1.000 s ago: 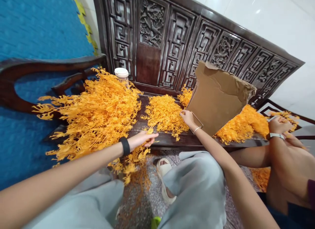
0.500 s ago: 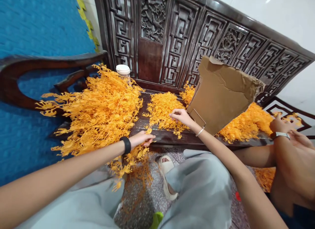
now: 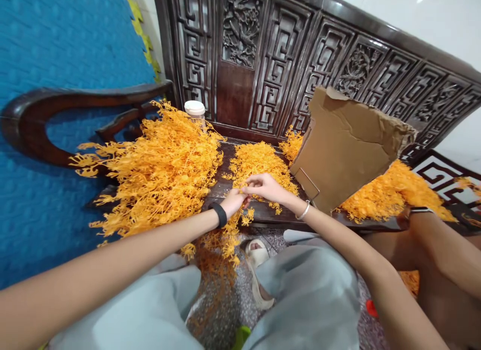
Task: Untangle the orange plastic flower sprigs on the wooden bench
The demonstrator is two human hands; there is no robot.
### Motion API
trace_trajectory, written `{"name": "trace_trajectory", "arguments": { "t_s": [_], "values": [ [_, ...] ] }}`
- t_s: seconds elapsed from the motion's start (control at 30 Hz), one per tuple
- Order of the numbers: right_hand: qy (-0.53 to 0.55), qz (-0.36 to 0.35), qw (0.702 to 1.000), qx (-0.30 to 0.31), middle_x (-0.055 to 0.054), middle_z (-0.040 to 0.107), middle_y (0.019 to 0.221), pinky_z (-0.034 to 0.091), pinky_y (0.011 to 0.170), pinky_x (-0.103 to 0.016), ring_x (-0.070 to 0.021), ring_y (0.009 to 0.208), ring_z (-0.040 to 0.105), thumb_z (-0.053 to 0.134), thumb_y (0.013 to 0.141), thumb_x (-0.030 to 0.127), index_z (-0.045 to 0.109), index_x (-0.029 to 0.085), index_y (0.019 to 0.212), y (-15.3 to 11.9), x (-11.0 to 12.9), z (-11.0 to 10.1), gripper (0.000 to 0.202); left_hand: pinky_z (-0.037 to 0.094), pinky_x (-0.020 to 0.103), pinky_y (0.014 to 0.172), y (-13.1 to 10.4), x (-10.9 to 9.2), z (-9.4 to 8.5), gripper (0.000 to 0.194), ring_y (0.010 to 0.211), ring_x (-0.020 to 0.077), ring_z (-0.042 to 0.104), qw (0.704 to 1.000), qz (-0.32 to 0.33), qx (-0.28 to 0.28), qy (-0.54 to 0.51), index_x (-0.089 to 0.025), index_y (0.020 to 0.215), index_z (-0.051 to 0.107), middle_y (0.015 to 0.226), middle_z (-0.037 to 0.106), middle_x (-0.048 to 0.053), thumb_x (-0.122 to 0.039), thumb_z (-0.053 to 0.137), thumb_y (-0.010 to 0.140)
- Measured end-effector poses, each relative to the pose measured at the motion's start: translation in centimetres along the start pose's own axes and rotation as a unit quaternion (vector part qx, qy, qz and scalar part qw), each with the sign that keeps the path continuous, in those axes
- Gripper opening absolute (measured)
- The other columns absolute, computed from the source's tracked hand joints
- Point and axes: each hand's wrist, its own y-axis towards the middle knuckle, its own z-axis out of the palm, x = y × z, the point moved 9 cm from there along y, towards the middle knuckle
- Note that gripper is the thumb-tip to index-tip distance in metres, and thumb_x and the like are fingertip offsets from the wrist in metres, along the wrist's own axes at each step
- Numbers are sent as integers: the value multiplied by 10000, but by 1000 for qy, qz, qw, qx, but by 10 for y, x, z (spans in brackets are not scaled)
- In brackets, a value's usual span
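My left hand, with a black wristband, is closed round an orange plastic flower sprig whose blossoms dangle below the bench edge. Meeting it from the right is my right hand, wearing a silver bracelet. Its thumb and forefinger are pinched at the left fingertips, and whatever lies between them is too small to make out. Behind both hands, a low heap of small orange flower pieces rests on the dark wooden bench. To the left spreads a large pile of orange flower sprigs.
A cardboard sheet with a bent wire stands on the bench at right, more orange pieces beyond it. Another person's arm reaches in there. A white-lidded jar stands near the carved backrest. Orange bits litter the floor.
My left hand has moved right and up with the sprig, and my right hand has come left to meet it. The other person's hand has lowered from the raised orange pieces.
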Motion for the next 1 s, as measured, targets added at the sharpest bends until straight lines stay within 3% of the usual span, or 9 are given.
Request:
{"name": "trace_trajectory", "arguments": {
  "t_s": [0.2, 0.33, 0.43, 0.57, 0.7, 0.87, 1.0],
  "values": [
    [7, 15, 996, -83, 39, 514, 529, 320, 478, -189, -55, 482, 429, 688, 601, 402, 539, 129, 657, -1, -6, -20, 316, 327, 243, 505, 2, 3, 2, 295, 398, 84, 396, 999, -26, 40, 16, -172, 473, 439, 394, 433, -28, -256, 440, 756],
    [14, 41, 997, -63, 50, 490, 492, 314, 460, -185, -48, 460, 412, 715, 554, 406, 520, 132, 619, -5, -14, -19, 343, 321, 245, 512, 0, 2, -4, 303, 395, 84, 389, 998, -32, 48, 33, -175, 462, 431, 391, 431, -32, -285, 473, 742],
    [22, 58, 997, -39, 49, 488, 488, 316, 460, -183, -48, 454, 413, 687, 589, 333, 532, 127, 623, -7, -18, -15, 260, 324, 244, 527, -2, 2, -10, 291, 393, 81, 387, 998, -36, 44, 41, -172, 464, 436, 387, 432, -34, -258, 463, 741],
    [11, 66, 996, -65, 46, 487, 513, 313, 480, -183, -45, 472, 418, 641, 607, 246, 536, 119, 619, -6, -17, -21, 165, 341, 246, 555, -2, -2, -18, 307, 402, 85, 402, 999, -25, 28, 37, -171, 466, 446, 380, 435, -32, -280, 462, 753],
    [-14, 39, 996, -83, 59, 455, 481, 307, 497, -193, -48, 458, 395, 585, 650, 256, 543, 123, 638, -1, -16, -27, 140, 343, 242, 549, -3, -2, -23, 308, 385, 80, 393, 999, -26, 18, 30, -173, 465, 437, 365, 431, -33, -273, 464, 756],
    [-93, 16, 983, -157, 45, 464, 485, 318, 528, -204, -63, 479, 404, 528, 685, 251, 530, 136, 599, 3, -30, -51, 144, 345, 236, 532, -4, 0, -18, 322, 386, 83, 406, 999, -23, 36, 31, -172, 469, 445, 357, 449, -23, -297, 473, 764],
    [-165, -15, 967, -191, 28, 495, 544, 318, 561, -210, -71, 526, 421, 547, 662, 234, 546, 131, 612, 4, -33, -66, 115, 320, 226, 488, -4, 7, -13, 350, 370, 82, 409, 997, -61, 49, 24, -168, 476, 444, 346, 453, -15, -311, 445, 795]
  ]
}}
